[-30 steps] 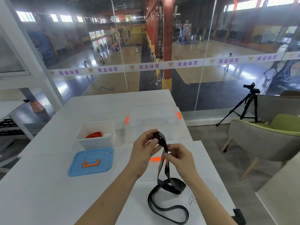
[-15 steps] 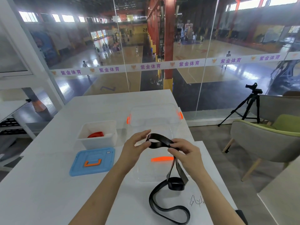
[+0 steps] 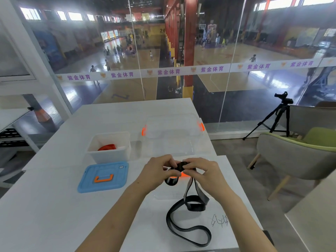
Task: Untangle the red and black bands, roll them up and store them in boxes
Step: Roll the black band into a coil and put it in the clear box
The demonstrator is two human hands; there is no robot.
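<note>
The left hand (image 3: 158, 171) and right hand (image 3: 205, 176) are gripping the black band's (image 3: 195, 208) coiled end, fingers (image 3: 171, 161) curled round it, above the bench (image 3: 54, 206). The red band (image 3: 107, 147) is lying in the white box (image 3: 109, 158).

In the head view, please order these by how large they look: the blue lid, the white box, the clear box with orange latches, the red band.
1. clear box with orange latches
2. blue lid and white box: look alike; the lid is nearer, so unranked
3. red band
</note>
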